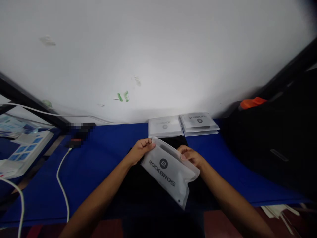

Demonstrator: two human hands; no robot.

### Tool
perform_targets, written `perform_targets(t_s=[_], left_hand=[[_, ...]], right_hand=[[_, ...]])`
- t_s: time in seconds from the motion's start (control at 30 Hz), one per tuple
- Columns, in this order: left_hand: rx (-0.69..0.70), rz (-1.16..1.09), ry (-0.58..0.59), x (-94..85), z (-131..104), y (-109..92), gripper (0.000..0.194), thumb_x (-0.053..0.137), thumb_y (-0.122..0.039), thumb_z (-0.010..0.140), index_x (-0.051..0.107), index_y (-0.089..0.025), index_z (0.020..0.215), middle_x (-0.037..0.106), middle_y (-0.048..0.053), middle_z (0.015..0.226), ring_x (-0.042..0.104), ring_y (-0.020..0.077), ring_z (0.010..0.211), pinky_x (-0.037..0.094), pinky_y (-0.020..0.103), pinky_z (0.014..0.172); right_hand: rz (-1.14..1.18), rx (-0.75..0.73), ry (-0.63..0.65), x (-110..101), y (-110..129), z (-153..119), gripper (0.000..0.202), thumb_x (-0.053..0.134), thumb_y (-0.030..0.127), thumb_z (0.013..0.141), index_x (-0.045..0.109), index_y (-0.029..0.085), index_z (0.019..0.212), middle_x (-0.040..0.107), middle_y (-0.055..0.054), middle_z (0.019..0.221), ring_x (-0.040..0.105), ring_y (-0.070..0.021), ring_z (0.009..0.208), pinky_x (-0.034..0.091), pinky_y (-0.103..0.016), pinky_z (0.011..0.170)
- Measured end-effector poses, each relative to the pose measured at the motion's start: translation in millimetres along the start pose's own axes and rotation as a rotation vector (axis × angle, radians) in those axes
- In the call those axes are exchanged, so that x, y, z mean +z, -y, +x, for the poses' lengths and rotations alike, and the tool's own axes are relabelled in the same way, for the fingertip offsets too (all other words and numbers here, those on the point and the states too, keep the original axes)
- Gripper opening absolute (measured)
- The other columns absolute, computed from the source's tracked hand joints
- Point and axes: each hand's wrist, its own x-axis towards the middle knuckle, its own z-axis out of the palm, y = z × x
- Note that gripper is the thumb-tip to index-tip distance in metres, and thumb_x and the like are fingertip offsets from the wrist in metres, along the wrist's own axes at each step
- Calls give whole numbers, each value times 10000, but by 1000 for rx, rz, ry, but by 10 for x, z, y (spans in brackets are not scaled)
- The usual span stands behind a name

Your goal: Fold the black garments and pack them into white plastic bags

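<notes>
A frosted plastic pouch (pixel 168 172) printed with ROCKBROS and a round logo hangs tilted between my hands. My left hand (pixel 142 150) pinches its upper left corner between thumb and fingers. Along the top edge, toward the right, my right hand (pixel 190 155) grips the same pouch, thumb in front. The pouch looks flat, and its lower right side is creased inward. Beneath it lies a black cloth (pixel 135 185) on the blue table cover (pixel 111 138), partly hidden by the pouch and my arms.
Against the wall lie a white ROCKBROS pouch (pixel 164 127) and a small stack of similar pouches (pixel 199 120). A large black bag-like object (pixel 267 148) fills the right side, with something orange (pixel 253 103) on it. At left are a white cable (pixel 59 172) and a white box (pixel 29 148).
</notes>
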Motion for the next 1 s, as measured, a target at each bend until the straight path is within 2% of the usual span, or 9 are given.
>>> perform_targets(t_s=[0.1,0.23,0.3,0.4,0.53,0.67,0.77,0.87,1.0], left_hand=[[-71,-82,45,94,-66,63,443,792,-521,725,562,-154,814,596,-24,679,526,81,531,398,194,524],[-111,-35,137,277,-124,93,456,769,-544,740,576,-145,848,604,-8,710,525,83,542,397,199,524],[-103,13,165,351,-135,122,468,736,-574,757,569,-146,848,584,-14,695,503,81,540,379,195,513],[-48,114,142,393,-134,164,472,679,-603,784,541,-152,780,523,-34,637,452,77,526,337,188,492],[27,200,42,272,-101,127,435,667,-566,796,529,-158,733,503,-40,616,423,77,520,320,187,487],[36,165,-129,-24,-44,12,400,694,-529,766,522,-169,736,520,-43,597,417,74,486,309,181,465],[40,123,-236,-215,-15,-60,376,723,-485,735,514,-173,711,509,-50,572,408,68,463,302,178,452],[47,114,-246,-281,-13,-102,350,733,-443,727,514,-172,691,516,-46,574,418,67,468,314,177,452],[54,103,-243,-256,-38,-113,357,734,-452,729,510,-175,700,513,-49,573,411,66,462,319,175,443]], right_hand=[[18,-32,-55,117,-35,61,391,758,514,597,581,172,668,547,38,557,439,-84,454,335,-198,444],[-22,-129,-241,258,-59,189,449,694,598,764,532,184,698,444,74,566,354,-63,470,287,-186,455],[-85,-176,-270,292,-86,250,468,674,613,787,523,181,695,431,70,599,353,-67,511,282,-189,476],[-195,-221,-272,302,-122,298,484,664,619,795,519,173,675,423,60,622,354,-76,556,282,-199,499],[-257,-219,-262,277,-90,259,478,621,617,831,542,164,700,442,51,630,371,-84,571,294,-212,514],[-349,-254,-226,206,-2,146,452,621,564,858,531,166,664,439,59,598,384,-72,538,299,-206,500],[-359,-199,-135,147,48,67,421,594,548,884,527,185,681,474,69,527,425,-69,431,299,-195,415],[-349,-130,-58,117,68,25,398,579,542,895,521,200,701,503,76,464,457,-82,338,305,-189,336],[-336,-153,-61,117,57,22,396,593,533,889,534,195,692,522,72,466,476,-81,332,342,-183,326]])
